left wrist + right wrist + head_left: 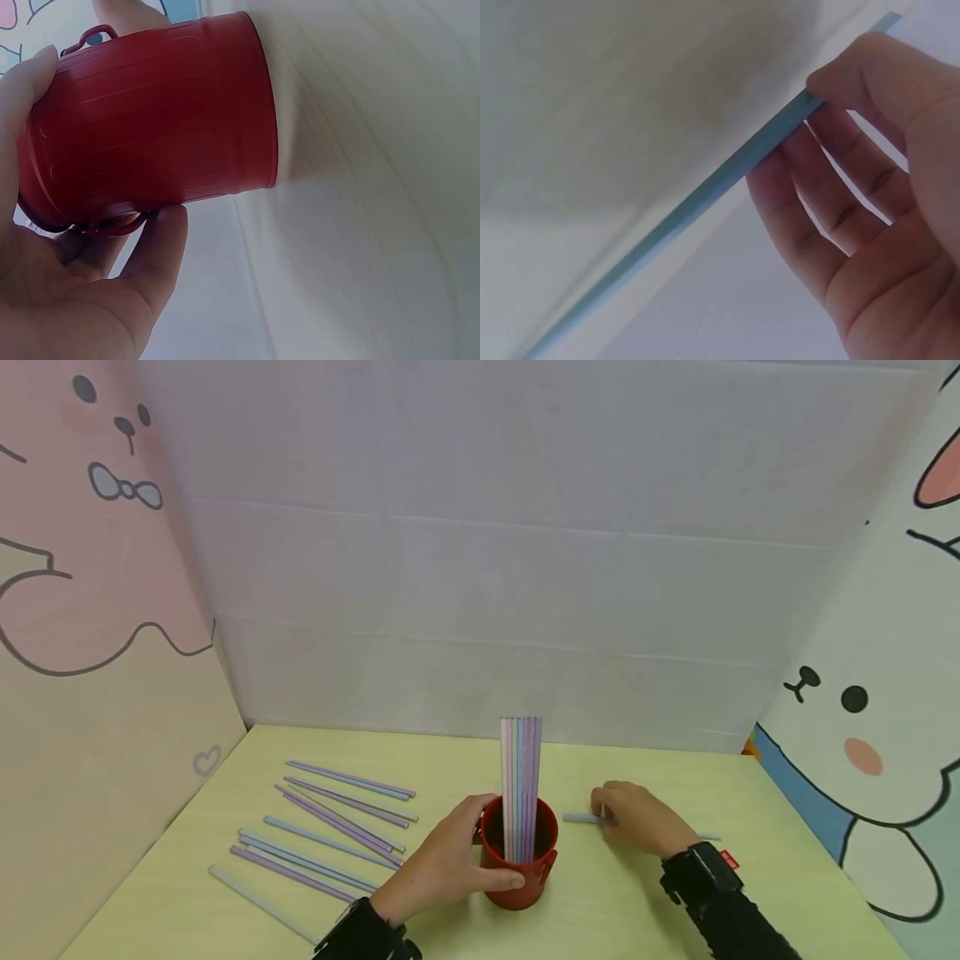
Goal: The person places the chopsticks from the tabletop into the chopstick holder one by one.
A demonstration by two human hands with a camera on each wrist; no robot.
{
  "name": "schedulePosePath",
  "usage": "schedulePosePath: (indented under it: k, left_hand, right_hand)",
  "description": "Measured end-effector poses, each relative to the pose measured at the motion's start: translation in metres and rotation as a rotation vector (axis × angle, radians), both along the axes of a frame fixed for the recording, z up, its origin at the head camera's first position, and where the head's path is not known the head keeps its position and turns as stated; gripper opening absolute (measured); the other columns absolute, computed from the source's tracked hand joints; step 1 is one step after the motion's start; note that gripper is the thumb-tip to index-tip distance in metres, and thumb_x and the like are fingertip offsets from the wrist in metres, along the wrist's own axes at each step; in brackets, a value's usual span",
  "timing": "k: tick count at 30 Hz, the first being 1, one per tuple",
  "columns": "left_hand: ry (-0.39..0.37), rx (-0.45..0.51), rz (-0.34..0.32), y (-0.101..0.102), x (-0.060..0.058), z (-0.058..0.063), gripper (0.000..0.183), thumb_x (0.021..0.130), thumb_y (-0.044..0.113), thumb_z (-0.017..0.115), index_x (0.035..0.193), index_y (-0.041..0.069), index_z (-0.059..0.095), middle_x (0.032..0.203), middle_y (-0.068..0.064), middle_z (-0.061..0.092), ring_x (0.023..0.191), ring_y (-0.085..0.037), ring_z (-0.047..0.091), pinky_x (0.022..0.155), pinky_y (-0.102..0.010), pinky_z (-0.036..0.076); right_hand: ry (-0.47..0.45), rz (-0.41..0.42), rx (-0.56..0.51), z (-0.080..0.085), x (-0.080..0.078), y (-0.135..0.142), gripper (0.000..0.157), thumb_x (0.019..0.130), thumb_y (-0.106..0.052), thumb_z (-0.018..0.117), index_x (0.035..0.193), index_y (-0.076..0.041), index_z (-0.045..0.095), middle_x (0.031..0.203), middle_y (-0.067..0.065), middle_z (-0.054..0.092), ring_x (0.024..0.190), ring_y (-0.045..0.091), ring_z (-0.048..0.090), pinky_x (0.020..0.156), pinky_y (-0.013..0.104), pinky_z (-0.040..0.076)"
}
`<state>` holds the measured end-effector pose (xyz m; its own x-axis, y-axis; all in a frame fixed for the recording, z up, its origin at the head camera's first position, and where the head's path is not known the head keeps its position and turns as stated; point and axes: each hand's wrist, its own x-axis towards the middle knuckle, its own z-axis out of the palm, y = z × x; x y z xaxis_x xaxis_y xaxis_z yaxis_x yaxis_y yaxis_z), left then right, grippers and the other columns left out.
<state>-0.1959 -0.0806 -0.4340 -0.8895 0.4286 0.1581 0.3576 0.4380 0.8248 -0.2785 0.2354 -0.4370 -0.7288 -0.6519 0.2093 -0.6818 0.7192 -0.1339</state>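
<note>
My left hand (pixel 457 860) grips a red metal cup (pixel 517 893) with small side handles, shaped like a little bin. In the left wrist view, the thumb lies along one side of the cup (pixel 165 112) and fingers rest by a handle on the other. A bunch of pastel straws (pixel 521 785), from white and pink to blue and purple, stands upright in it. To the right of the cup, my right hand (pixel 637 818) pinches a light blue straw (pixel 705 187) between thumb and fingers, close over the table.
Several loose blue, purple and pale straws (pixel 322 842) lie slanted on the left of the pale yellow table (pixel 600 918). A white sheet (pixel 487 577) closes off the back, and cartoon-printed panels (pixel 862 793) stand at both sides.
</note>
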Motion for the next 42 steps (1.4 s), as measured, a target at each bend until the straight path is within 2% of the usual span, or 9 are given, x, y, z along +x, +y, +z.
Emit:
schedulePosePath:
  k: [6,11,16,20,23,27,32,36,42]
  left_hand:
    - [0.004,0.001,0.000,0.000,0.000,0.000,0.089,0.067,0.058,0.079,0.139,0.030,0.035,0.130,0.014,0.044,0.114,-0.006,0.048,0.095,-0.033,0.046]
    - [0.002,0.000,0.006,-0.001,0.000,0.000,0.088,0.067,0.058,0.079,0.139,0.030,0.036,0.129,0.013,0.044,0.113,-0.006,0.049,0.094,-0.032,0.046]
    - [0.004,0.002,0.002,0.000,0.000,-0.001,0.088,0.067,0.057,0.080,0.139,0.029,0.036,0.129,0.013,0.044,0.113,-0.007,0.049,0.095,-0.032,0.046]
    - [0.002,0.005,-0.002,0.000,-0.001,-0.001,0.088,0.068,0.057,0.080,0.139,0.029,0.036,0.129,0.013,0.044,0.114,-0.008,0.049,0.094,-0.032,0.046]
    - [-0.005,0.013,-0.007,0.000,0.000,-0.001,0.088,0.068,0.055,0.080,0.139,0.029,0.035,0.130,0.013,0.044,0.115,-0.010,0.049,0.095,-0.032,0.046]
    - [-0.010,0.016,-0.007,0.000,0.000,0.000,0.088,0.068,0.055,0.080,0.139,0.029,0.035,0.130,0.013,0.044,0.115,-0.009,0.049,0.095,-0.032,0.045]
    - [-0.007,0.019,-0.009,0.000,0.000,0.000,0.087,0.068,0.054,0.080,0.139,0.029,0.036,0.130,0.012,0.044,0.114,-0.007,0.048,0.095,-0.031,0.045]
    - [-0.010,0.025,-0.015,0.000,-0.001,0.000,0.087,0.069,0.054,0.080,0.139,0.030,0.035,0.130,0.013,0.044,0.114,-0.006,0.048,0.095,-0.032,0.045]
    - [-0.009,0.042,-0.019,0.000,-0.001,0.000,0.087,0.069,0.053,0.081,0.139,0.029,0.035,0.129,0.012,0.045,0.114,-0.007,0.048,0.096,-0.035,0.045]
  right_hand:
    - [0.110,0.016,-0.094,0.030,0.006,-0.003,0.029,0.074,0.002,0.072,0.090,-0.017,0.058,0.079,-0.006,0.052,0.069,0.007,0.049,0.059,0.026,0.048]
    - [0.219,0.046,-0.258,0.070,0.019,-0.010,0.028,0.078,0.002,0.068,0.099,-0.014,0.059,0.086,-0.005,0.054,0.071,0.006,0.051,0.060,0.025,0.050]
    - [0.273,0.048,-0.395,0.109,0.038,-0.023,0.027,0.081,-0.002,0.067,0.104,-0.014,0.059,0.092,-0.006,0.056,0.077,0.003,0.056,0.064,0.026,0.055]
    - [0.272,0.053,-0.544,0.132,0.054,-0.035,0.027,0.081,-0.001,0.068,0.103,-0.014,0.059,0.093,-0.008,0.057,0.080,0.004,0.058,0.068,0.026,0.056]
    - [0.217,0.033,-0.677,0.143,0.066,-0.044,0.030,0.081,0.002,0.069,0.104,-0.015,0.059,0.095,-0.007,0.059,0.083,0.008,0.059,0.072,0.024,0.055]
    - [0.121,0.034,-0.846,0.153,0.076,-0.054,0.031,0.083,0.005,0.068,0.105,-0.014,0.059,0.097,-0.004,0.060,0.086,0.015,0.060,0.076,0.025,0.055]
    - [0.003,0.071,-0.980,0.154,0.080,-0.068,0.028,0.085,0.004,0.066,0.106,-0.013,0.059,0.097,-0.001,0.060,0.086,0.021,0.060,0.075,0.030,0.056]
    - [-0.044,0.087,-1.010,0.146,0.081,-0.078,0.027,0.085,0.003,0.067,0.106,-0.013,0.058,0.095,0.002,0.060,0.083,0.021,0.060,0.072,0.032,0.057]
    - [-0.071,0.079,-0.984,0.133,0.086,-0.092,0.024,0.086,0.006,0.065,0.105,-0.007,0.057,0.093,0.005,0.060,0.081,0.021,0.061,0.071,0.030,0.057]
